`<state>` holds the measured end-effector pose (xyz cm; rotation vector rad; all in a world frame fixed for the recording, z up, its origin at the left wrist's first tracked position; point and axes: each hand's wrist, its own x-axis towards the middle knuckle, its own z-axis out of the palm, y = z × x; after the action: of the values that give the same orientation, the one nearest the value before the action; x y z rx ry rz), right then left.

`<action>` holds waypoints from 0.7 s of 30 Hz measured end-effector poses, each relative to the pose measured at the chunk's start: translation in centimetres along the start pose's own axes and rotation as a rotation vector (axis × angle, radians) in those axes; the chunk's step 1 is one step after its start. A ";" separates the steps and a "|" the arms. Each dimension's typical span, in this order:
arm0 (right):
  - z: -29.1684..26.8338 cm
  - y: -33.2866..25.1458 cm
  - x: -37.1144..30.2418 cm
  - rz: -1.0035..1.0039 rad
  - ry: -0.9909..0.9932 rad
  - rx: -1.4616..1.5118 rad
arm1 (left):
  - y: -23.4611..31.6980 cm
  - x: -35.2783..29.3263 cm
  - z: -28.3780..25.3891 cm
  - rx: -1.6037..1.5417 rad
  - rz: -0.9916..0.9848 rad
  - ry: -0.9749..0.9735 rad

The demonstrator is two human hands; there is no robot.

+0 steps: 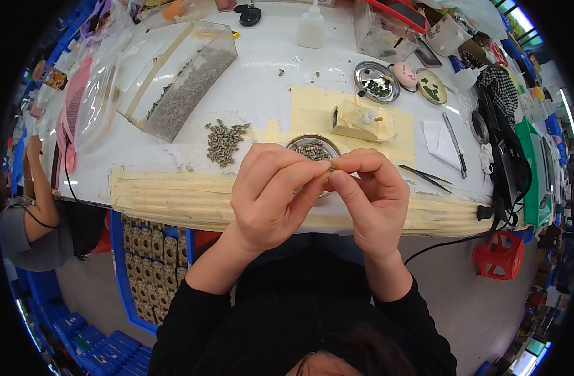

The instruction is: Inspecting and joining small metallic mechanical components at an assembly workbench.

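My left hand (271, 194) and my right hand (373, 197) meet above the table's front edge, both closed in a pinch. Between their fingertips is a tiny metallic-looking piece (330, 168), too small to name. Just behind the fingers stands a round dish (291, 143) filled with small grey-brown metal-looking parts (314, 149); my hands hide its near side. A loose pile of similar small parts (224, 143) lies on the table to the left of the dish.
A clear bin (202, 78) of grey parts stands at left. Behind the dish is a tape-covered block (362, 122). Tweezers (426, 177), a pen-like tool (455, 144), a metal dish (390, 95) and a white squeeze bottle (310, 28) lie around. Another person (39, 213) sits at far left.
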<state>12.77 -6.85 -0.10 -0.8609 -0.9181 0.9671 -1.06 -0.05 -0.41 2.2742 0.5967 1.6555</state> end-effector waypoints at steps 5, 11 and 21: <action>-0.4 0.1 0.0 -0.308 0.006 -0.467 | -0.1 0.0 0.1 0.015 -0.039 0.003; -0.2 0.1 0.1 -0.548 -0.027 -0.760 | -0.2 0.0 0.0 -0.044 -0.102 -0.009; 0.0 0.1 -0.8 0.187 -0.040 0.132 | -0.1 0.0 -0.3 -0.048 -0.008 0.012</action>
<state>12.53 -7.52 -0.35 -0.8279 -0.8082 1.1973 -1.39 0.03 -0.35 2.2271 0.5622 1.6619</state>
